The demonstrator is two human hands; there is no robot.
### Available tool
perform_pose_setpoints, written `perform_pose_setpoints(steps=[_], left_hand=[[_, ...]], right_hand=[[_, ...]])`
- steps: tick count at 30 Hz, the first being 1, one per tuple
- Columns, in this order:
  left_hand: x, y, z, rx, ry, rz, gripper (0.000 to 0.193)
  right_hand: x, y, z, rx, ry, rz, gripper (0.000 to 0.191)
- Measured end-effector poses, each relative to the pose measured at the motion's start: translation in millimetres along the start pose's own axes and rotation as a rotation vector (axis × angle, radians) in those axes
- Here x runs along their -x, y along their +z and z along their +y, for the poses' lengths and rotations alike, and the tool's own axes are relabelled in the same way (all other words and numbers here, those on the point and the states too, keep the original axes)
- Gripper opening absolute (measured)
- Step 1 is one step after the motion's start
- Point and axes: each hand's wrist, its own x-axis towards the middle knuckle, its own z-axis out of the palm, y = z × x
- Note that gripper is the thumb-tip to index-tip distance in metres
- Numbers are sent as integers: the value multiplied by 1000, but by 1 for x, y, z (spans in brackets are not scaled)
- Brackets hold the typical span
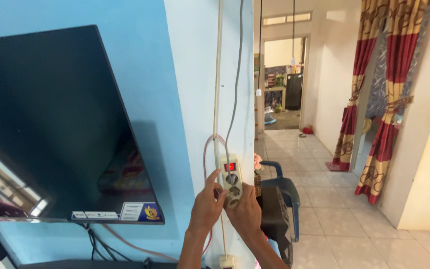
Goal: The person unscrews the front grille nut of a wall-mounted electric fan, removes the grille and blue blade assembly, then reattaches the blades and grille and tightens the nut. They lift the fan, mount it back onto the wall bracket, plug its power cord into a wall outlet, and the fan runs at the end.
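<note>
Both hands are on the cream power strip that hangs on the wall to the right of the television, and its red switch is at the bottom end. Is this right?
Not quite. In the head view, the red switch is at the top end of the power strip, above its sockets. The rest is right: the left hand and right hand are both on the strip, on the wall right of the television.

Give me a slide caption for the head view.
Both hands, left hand and right hand, grip a wall-mounted power strip beside a television.

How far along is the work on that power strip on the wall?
The power strip already sits on the pale wall, its red switch glowing. Left hand and right hand both grip its lower end. The sockets that show are empty; no plug is visible in either hand.
</note>
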Motion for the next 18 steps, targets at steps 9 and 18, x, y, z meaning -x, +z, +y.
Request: perform_pose_setpoints(steps=[9,18], left_hand=[[25,8,-44,200,-121,116,77],[-6,80,-99,419,-116,603,89]], right_hand=[[8,8,-4,78,97,-58,79],[-11,30,57,-91,151,-19,71]])
